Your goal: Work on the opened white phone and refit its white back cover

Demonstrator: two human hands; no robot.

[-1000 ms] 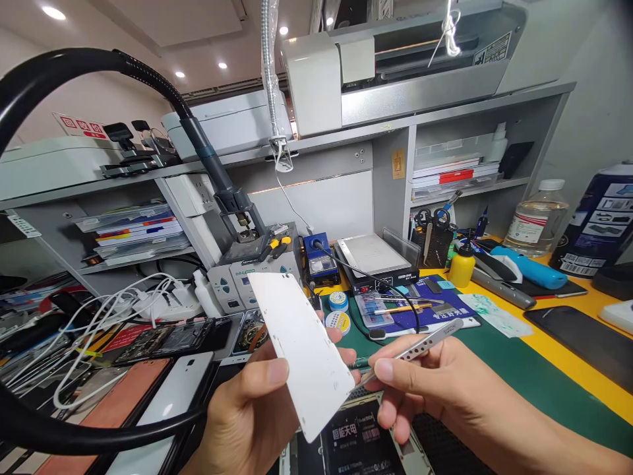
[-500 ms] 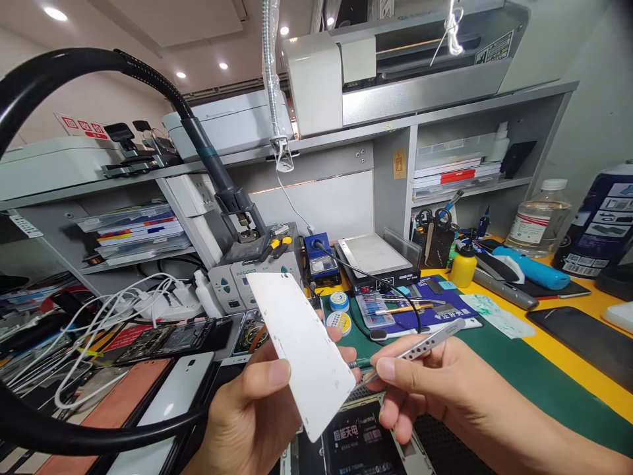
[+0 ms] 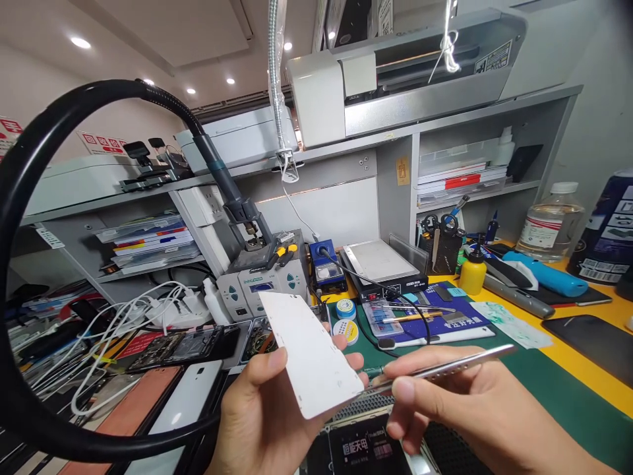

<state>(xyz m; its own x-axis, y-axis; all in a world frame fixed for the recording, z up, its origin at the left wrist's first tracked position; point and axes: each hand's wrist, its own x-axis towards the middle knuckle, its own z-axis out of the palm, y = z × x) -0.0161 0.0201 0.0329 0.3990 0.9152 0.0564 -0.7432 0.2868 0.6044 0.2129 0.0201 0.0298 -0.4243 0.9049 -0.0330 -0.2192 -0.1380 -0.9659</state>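
Observation:
A flat white panel with small marks along its edges is gripped in my left hand, the thumb on its face and fingers behind it. It tilts down toward the lower right. My right hand pinches silver tweezers with a row of holes. Their tips point at the panel's lower right corner; whether they touch it I cannot tell. Below both hands lies an opened device with a black battery, partly covered by my hands.
A green mat covers the bench. Phone parts and white cables crowd the left side, under a black hose. Behind stand a rework station and a flat heating plate. A yellow bottle stands to the right.
The panel has turned to a flatter angle. In my right hand the tweezers have swung closer to level. The whole view has shifted slightly, so the surroundings appear lower and further right.

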